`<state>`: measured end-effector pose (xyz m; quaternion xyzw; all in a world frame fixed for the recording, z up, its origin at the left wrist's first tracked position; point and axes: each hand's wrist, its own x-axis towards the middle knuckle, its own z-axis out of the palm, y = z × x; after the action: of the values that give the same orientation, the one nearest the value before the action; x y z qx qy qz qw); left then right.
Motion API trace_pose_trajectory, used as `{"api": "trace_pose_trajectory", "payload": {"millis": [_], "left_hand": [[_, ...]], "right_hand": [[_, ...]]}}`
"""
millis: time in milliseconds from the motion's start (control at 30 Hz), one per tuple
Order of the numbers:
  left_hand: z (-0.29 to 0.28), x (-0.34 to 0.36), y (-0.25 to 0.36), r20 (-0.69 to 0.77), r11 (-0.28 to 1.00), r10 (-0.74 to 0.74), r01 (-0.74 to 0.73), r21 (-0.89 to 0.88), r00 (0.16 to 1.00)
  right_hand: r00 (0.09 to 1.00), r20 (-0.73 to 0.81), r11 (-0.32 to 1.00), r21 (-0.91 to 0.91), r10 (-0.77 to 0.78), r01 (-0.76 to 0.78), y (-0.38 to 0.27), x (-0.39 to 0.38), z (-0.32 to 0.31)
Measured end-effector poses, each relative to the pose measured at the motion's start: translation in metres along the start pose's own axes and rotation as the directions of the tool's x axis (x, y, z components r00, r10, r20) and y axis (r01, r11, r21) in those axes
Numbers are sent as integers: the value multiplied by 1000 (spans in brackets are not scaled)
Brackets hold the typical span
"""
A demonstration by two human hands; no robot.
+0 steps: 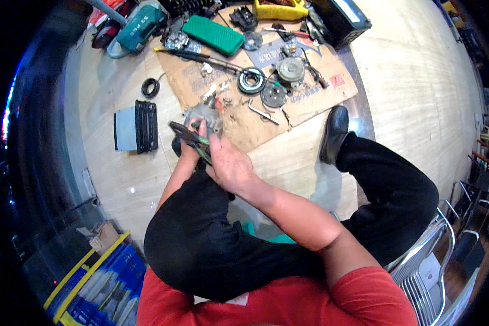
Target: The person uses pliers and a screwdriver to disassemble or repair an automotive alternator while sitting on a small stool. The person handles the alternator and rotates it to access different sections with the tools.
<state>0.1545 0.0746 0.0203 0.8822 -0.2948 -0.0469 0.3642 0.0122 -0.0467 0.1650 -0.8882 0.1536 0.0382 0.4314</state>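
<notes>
My right hand (231, 163) is closed around a pair of pliers (203, 155) with green handles. Their dark head points to the upper left, crossing in front of my left hand (189, 151). The left fingers grip the near side of a grey cast-metal housing (204, 114), which stands at the near left edge of a flattened cardboard sheet (244, 130). The pliers partly hide the left hand, and whether their jaws touch anything cannot be made out. Just beyond the housing lie small red and white bits.
On the cardboard lie a ring-shaped bearing or pulley (251, 80), a round motor-like part (291, 70), a perforated disc (274, 94), a T-shaped tool (264, 114) and a green case (213, 35). A black ring (150, 87) and a grey-black box (136, 126) sit on the floor at left.
</notes>
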Motion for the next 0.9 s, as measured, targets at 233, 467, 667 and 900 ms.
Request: {"api": "trace_pose_trajectory", "payload": {"millis": [233, 467, 667, 900], "left_hand": [[7, 4, 4, 15, 989, -108, 109, -104, 994], [6, 0, 1, -11, 993, -63, 62, -99, 998], [1, 5, 9, -27, 994, -95, 93, -54, 995], [3, -10, -7, 29, 992, -123, 123, -28, 992]], "right_hand": [[999, 29, 998, -49, 45, -43, 3, 4, 0], [992, 68, 992, -69, 106, -101, 7, 8, 7], [968, 137, 974, -118, 211, -195, 6, 19, 9], [994, 85, 997, -38, 73, -70, 1, 8, 0]]}}
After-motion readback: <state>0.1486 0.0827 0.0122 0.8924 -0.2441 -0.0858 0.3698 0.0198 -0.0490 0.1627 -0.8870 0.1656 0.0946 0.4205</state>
